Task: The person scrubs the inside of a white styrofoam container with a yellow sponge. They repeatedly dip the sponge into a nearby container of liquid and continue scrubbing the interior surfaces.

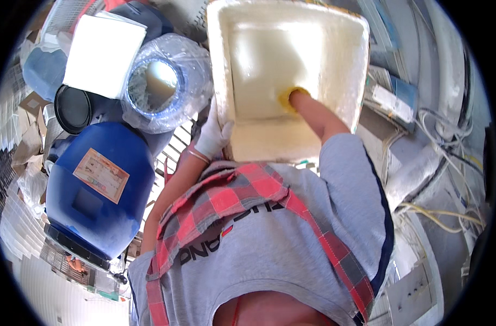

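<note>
A deep cream-coloured basin (291, 142) with a worn, brown-stained rim stands in front of me, holding milky liquid. My left hand (212, 136), in a white glove, grips the basin's near left side, fingers along the outer wall and thumb near the corner. My right arm reaches down into the basin. Only the wrist end of my right hand (295, 98) shows, ringed by something yellow that may be a glove cuff. Its fingers are hidden in the liquid, and whether they hold anything does not show.
Left of the basin stands a plastic-lined blue drum (199, 65) with liquid inside. White sheets (101, 54) lie beside it. A large blue drum (112, 174) and a black-lidded container (73, 110) are nearer. Pipes and loose cables (443, 217) run along the right.
</note>
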The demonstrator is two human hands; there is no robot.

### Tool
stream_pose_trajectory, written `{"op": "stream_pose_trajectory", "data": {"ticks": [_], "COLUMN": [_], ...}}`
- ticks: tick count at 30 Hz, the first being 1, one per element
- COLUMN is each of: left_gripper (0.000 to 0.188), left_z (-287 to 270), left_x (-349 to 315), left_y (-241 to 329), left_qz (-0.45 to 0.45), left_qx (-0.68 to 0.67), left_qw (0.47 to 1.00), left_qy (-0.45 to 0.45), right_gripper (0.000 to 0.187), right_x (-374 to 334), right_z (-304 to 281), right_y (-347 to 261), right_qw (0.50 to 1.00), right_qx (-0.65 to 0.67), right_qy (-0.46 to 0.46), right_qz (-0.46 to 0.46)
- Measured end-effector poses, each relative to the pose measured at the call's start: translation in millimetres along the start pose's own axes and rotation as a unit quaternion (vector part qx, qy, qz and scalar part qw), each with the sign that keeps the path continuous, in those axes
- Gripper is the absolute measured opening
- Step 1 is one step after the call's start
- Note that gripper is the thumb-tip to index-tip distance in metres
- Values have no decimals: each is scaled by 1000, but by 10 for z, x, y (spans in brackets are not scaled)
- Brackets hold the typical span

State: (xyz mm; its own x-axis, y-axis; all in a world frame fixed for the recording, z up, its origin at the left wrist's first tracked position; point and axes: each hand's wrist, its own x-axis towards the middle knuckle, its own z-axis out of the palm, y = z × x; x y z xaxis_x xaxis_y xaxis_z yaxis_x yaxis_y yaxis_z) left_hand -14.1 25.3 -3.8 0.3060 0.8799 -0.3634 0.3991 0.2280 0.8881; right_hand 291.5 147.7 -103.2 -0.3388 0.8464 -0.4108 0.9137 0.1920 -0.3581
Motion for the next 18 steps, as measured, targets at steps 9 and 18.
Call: {"op": "stream_pose_trajectory", "data": {"ticks": [9,18], "left_gripper": [85,84], "left_z": [-50,-84], "left_x": [7,48], "left_y": [117,273], "left_qz": [-78,-103], "left_qx": [17,-2], "left_qw": [996,994], "left_qy": [-32,-42], "right_gripper": [35,58], "right_x": [832,1092], "right_z": [107,-192], "right_y": [-64,-106], "right_qw": [971,988], "right_qx": [216,-59], "right_qy": [99,135], "right_qz": [-21,36]}}
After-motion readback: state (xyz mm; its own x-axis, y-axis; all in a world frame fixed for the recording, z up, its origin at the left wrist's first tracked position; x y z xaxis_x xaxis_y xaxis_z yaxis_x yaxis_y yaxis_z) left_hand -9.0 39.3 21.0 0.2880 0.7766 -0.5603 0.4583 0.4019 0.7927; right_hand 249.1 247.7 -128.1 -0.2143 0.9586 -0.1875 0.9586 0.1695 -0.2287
